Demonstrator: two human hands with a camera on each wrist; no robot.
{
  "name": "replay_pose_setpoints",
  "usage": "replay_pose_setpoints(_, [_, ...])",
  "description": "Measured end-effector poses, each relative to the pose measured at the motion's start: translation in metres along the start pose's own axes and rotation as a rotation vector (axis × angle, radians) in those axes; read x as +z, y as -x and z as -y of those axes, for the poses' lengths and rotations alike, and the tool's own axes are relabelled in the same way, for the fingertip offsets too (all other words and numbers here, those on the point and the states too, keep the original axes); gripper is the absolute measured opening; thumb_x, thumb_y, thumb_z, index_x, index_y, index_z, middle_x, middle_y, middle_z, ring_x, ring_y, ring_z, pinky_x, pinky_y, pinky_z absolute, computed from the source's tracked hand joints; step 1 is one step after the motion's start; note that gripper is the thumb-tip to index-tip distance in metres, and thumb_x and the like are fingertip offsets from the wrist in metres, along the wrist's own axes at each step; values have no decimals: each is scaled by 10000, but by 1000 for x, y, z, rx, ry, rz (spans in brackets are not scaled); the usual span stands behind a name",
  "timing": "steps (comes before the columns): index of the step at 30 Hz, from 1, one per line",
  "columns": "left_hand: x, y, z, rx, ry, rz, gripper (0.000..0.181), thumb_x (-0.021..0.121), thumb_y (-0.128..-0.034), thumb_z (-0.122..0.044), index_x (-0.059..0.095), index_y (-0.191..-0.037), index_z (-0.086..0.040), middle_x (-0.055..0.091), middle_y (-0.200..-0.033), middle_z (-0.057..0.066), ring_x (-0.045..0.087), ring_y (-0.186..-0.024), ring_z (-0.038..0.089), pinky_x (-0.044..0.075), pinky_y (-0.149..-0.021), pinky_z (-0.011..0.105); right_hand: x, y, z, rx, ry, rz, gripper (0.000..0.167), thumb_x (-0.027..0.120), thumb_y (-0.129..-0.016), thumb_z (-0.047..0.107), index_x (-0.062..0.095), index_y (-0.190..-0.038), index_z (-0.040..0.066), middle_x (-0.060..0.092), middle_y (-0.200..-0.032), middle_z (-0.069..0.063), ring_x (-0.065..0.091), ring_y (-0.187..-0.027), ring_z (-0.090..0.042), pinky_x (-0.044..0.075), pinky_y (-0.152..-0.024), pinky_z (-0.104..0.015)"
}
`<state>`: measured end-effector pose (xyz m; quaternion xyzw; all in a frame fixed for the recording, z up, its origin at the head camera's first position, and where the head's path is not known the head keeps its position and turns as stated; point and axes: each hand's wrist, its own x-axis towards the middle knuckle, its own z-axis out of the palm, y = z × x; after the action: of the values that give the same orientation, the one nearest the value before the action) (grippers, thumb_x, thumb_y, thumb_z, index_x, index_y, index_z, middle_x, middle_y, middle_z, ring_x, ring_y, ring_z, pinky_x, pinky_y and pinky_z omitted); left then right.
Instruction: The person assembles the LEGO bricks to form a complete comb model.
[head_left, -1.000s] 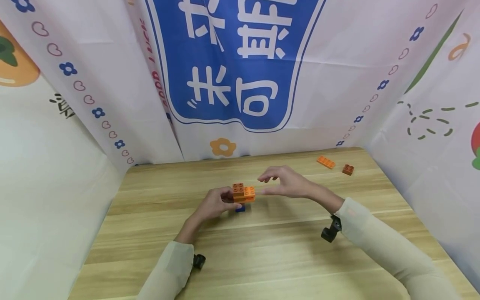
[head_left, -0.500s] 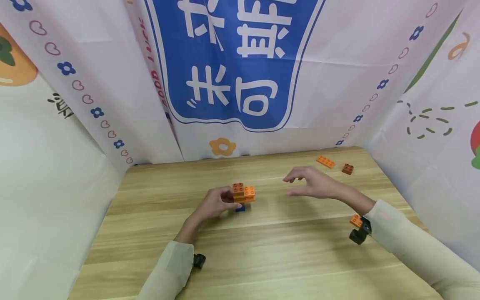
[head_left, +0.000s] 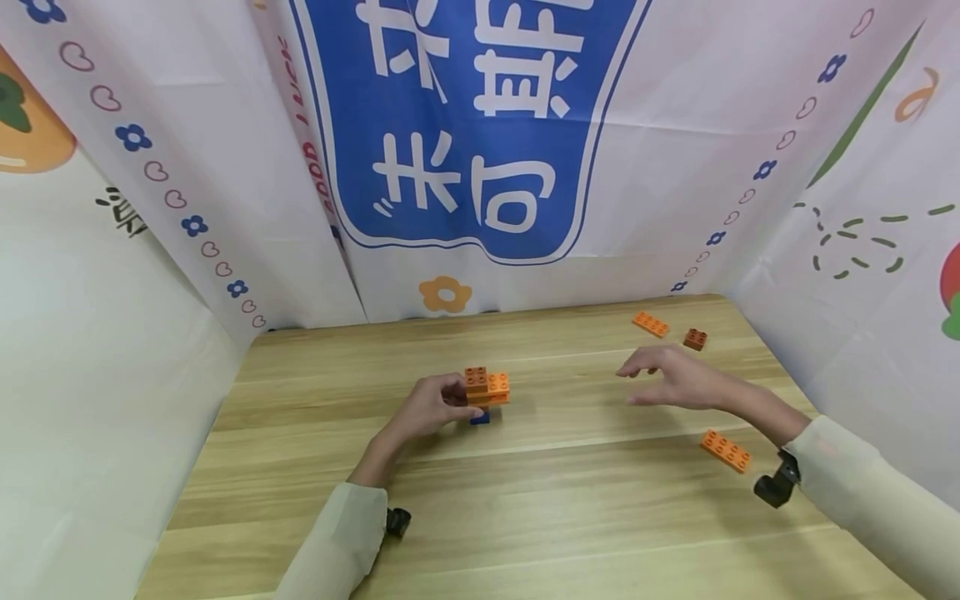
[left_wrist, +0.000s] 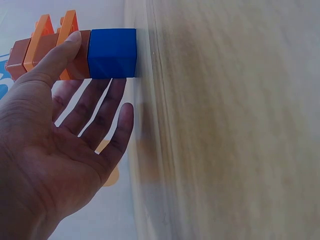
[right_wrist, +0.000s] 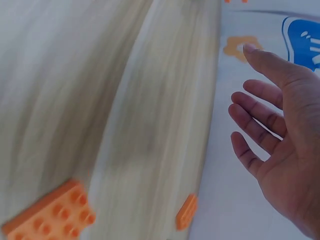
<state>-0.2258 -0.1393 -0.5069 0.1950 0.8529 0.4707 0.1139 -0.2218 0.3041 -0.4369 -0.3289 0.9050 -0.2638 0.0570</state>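
Note:
My left hand [head_left: 429,407] pinches a small stack of bricks near the middle of the table. In the left wrist view the stack has a blue block [left_wrist: 113,53] at its base, then brown bricks alternating with two orange plates [left_wrist: 39,40] that stick out to one side. The thumb of my left hand [left_wrist: 65,140] lies on a brown brick beside the blue block. Well to the right of the stack, my right hand [head_left: 678,379] hovers over the table, fingers relaxed and holding nothing; the right wrist view shows the same empty right hand [right_wrist: 290,135].
Nearest my right forearm, an orange studded plate [head_left: 725,451] lies on the wooden table [head_left: 525,517]. Another orange plate [head_left: 650,324] and a brown brick [head_left: 695,339] lie at the back right. A printed cloth [head_left: 630,208] hangs behind the table.
My right hand has moved away from the stack to the right, uncovering the nearer orange plate. My left hand and the stack have stayed in place.

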Motion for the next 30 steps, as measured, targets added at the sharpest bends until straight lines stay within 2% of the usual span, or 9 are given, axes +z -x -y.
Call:
replay_pose_setpoints(5, [0,0,0,5,-5,2,223,872,-908,-211,733,-1057,-121,741,-1021,7,701,-924,151,597,-826,308,-2,19,-12,8,-12,37,382,880,-893,227,764,-1215,58,747,-1209,-110,702,-1095,-309,592,-889,-532])
replay_pose_setpoints(12, [0,0,0,12,-7,3,214,874,-905,-209,732,-1041,-124,740,-1009,5,699,-912,150,595,-814,306,-2,45,-31,0,27,44,446,916,-852,238,758,-1221,45,740,-1203,-73,694,-1040,-339,596,-846,-482])
replay_pose_setpoints(20, [-1,0,1,13,-14,-2,218,875,-905,-226,728,-1033,-130,733,-1007,-1,687,-911,151,591,-811,306,-1,70,-51,17,56,53,495,930,-835,322,762,-1233,80,753,-1170,-35,696,-1026,-241,595,-831,-402])
replay_pose_setpoints(26, [-1,1,2,13,-11,-5,220,880,-900,-233,726,-1023,-136,735,-999,-4,690,-910,153,591,-811,305,3,85,-63,-7,77,27,493,937,-824,328,768,-1217,84,761,-1147,-6,702,-1031,-195,594,-824,-386])
replay_pose_setpoints(30, [-1,0,2,19,-12,1,232,882,-898,-255,714,-1005,-135,728,-990,-3,682,-905,166,586,-801,302,5,97,-68,12,86,13,534,951,-799,357,764,-1221,87,762,-1146,-5,692,-1045,-147,584,-794,-343])
